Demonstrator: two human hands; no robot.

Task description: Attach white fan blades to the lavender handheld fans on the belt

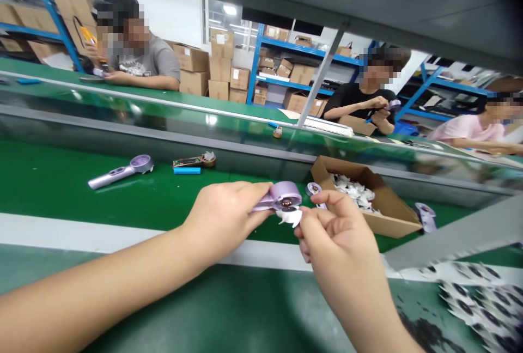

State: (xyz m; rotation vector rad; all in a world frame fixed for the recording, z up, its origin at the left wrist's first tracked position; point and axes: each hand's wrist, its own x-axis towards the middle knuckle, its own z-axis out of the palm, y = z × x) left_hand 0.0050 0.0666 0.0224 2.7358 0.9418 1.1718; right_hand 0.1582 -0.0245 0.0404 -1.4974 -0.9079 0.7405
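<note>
My left hand [223,222] is wrapped round the handle of a purple handheld fan body [286,192], its round head pointing right with a copper motor coil showing inside. Between the thumb and fingers of my right hand [339,233] is a white fan blade [291,216], pinched by its edge. The blade sits right at the underside of the fan head; whether the two touch I cannot tell. Just behind my right fingertips lies another purple fan part [314,189] with a coil in it, partly hidden.
Behind my right hand stands a cardboard box [392,221] of white blades. A purple fan [122,172], an opened fan with circuit board [194,161] and a blue battery [187,170] lie left. Several blades [466,306] are laid out at right. A slanted grey post [453,230] and co-workers stand beyond.
</note>
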